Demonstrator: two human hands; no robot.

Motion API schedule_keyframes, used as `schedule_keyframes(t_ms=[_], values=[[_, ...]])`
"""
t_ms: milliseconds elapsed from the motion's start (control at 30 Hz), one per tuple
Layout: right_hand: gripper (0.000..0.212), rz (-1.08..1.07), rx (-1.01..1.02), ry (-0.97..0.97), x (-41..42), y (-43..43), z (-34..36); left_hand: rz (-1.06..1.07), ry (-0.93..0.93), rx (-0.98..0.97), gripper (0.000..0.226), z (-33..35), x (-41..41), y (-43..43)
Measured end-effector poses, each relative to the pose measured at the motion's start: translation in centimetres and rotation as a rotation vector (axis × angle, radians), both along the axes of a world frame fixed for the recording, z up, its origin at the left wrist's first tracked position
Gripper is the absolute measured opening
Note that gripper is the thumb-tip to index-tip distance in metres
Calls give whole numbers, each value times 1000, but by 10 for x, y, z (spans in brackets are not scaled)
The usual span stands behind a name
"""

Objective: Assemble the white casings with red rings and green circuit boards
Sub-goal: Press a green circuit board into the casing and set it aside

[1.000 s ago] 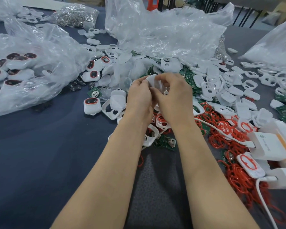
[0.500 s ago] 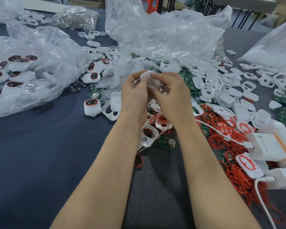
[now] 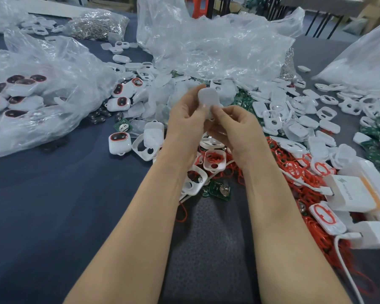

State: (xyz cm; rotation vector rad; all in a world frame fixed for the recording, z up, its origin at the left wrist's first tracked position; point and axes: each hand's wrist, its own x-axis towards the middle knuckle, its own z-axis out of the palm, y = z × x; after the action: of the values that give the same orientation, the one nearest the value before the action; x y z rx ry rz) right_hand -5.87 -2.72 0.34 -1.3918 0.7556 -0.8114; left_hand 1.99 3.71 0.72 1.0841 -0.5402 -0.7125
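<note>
Both hands meet above the middle of the table around one white casing (image 3: 207,99). My left hand (image 3: 188,119) grips its left side with thumb and fingers. My right hand (image 3: 235,126) pinches its lower right edge. The casing's smooth back faces me, so its inside is hidden. Below the hands lie open white casing halves (image 3: 214,160), one holding a red ring. Loose red rings (image 3: 298,172) pile up to the right. A green circuit board (image 3: 219,189) lies near my wrists, and more green boards (image 3: 377,137) sit at the far right.
Clear plastic bags (image 3: 217,44) rise behind the pile, and a bag of finished casings (image 3: 20,95) lies at the left. A finished casing (image 3: 119,142) stands on the dark cloth. White chargers with cables (image 3: 351,194) sit at the right. A bag of metal parts (image 3: 97,24) is far back.
The casing has been turned and lifted slightly, so its smooth back now faces me. Both hands stay on it and have shifted their grip.
</note>
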Motion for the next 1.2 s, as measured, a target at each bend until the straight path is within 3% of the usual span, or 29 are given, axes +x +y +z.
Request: schedule_keyframes(t_ms=[133,267,333,467,567,733,867,1033,1100,1200], values=[[11,-52,-123,89,-5,-4,1,-17,-188,134,49,-4,-1,-2],[14,-86,-138,47,-10,-12,2,-33,-399,212,24,-7,-3,-1],[9,-107,-133,36,-11,-14,2,-31,-447,217,24,-9,-2,-1],[9,-42,-105,-15,-14,-18,2,-91,-346,198,23,-10,2,2],[12,18,-193,81,-16,-18,1,-80,-492,255,24,-14,3,1],[3,-84,-251,125,-10,-11,-2,31,-686,306,24,-15,0,0],[9,-163,-314,51,-2,-3,0,118,-455,240,14,-13,0,1],[18,-42,-514,87,-3,3,3,26,108,138,31,-5,6,2],[23,30,-522,159,-4,3,4,28,170,93,23,-5,9,1],[19,-10,-364,123,-5,-3,2,51,119,87,17,-7,9,-1]])
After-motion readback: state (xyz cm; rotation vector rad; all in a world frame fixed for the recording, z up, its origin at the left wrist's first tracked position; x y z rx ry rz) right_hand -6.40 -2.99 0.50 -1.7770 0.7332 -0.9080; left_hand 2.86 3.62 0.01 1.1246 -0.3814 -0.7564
